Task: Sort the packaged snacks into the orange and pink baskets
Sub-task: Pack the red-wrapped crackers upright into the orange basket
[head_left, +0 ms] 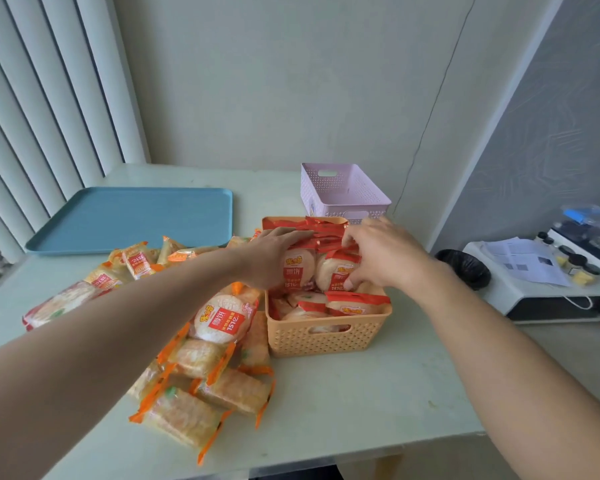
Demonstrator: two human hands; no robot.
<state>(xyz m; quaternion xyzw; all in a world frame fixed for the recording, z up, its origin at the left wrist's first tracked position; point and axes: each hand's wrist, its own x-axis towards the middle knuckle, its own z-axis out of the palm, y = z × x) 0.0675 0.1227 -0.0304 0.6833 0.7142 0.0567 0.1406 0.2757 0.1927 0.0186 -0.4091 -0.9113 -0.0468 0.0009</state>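
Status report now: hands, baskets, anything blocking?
Both hands on red packs in orange basket. Pink basket looks empty. Orange packs piled left. Nothing blocking.

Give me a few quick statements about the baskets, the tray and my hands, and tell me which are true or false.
1. The orange basket holds red snack packets. True.
2. The pink basket is full of snacks. False: no snacks show in it.
3. Both hands, left hand and right hand, are at the orange basket. True.
4. The blue tray is piled with packets. False: nothing lies on it.
5. Orange-edged packets lie on the table left of the orange basket. True.
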